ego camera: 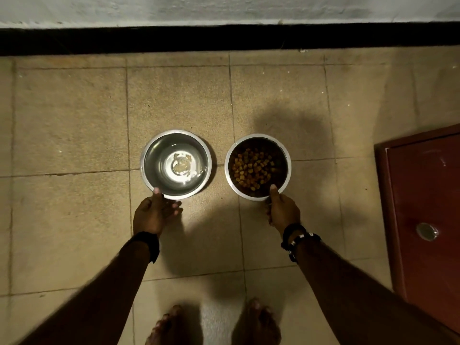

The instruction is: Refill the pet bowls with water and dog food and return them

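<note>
Two steel bowls are seen from above over a tan tiled floor (74, 120), side by side and a little apart, each gripped at its near rim by one hand. The left hand (154, 212) pinches the water bowl (176, 163): its thumb lies over the rim and reaches just inside, while the fingers curl beneath the outer wall. Clear water fills the lower part of that bowl and throws back a bright glare from the middle. The right hand (282, 210) grips the food bowl (258, 167) the same way, thumb hooked over the rim and fingers closed under the edge. Brown kibble (252, 169) lies heaped across its bottom. Whether the bowls rest on the floor or hang just above it cannot be told from this view. A dark band sits on the left wrist, and beaded bracelets (297, 241) circle the right. Beyond the bowls a black skirting strip (224, 39) runs along a pale wall. A reddish wooden door (423, 195) stands at the right, and two bare feet (256, 324) show at the lower edge.
</note>
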Demonstrator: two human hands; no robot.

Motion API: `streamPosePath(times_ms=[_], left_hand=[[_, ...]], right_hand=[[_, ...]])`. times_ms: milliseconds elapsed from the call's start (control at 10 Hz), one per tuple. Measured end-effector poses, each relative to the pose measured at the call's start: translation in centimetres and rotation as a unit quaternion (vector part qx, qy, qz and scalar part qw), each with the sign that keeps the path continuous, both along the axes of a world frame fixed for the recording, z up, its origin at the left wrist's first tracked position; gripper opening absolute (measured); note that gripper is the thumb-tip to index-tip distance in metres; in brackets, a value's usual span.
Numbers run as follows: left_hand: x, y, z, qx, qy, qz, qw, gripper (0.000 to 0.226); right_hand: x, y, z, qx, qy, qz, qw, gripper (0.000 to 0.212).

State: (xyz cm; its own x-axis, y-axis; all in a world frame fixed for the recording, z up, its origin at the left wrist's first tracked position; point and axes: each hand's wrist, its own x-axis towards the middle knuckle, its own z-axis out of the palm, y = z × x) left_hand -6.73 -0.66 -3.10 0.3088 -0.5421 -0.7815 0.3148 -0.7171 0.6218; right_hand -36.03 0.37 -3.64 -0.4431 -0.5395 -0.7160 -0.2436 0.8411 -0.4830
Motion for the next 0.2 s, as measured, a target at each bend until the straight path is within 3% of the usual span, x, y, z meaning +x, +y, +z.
streamPosePath(times_ms=[200], left_hand=[[1.4, 1.9, 3.0, 0.033, -0.091, -0.005, 0.995, 0.036]], right_hand=[[0.4, 0.9, 3.2, 0.025, 0.041, -0.027, 0.998, 0.059]])
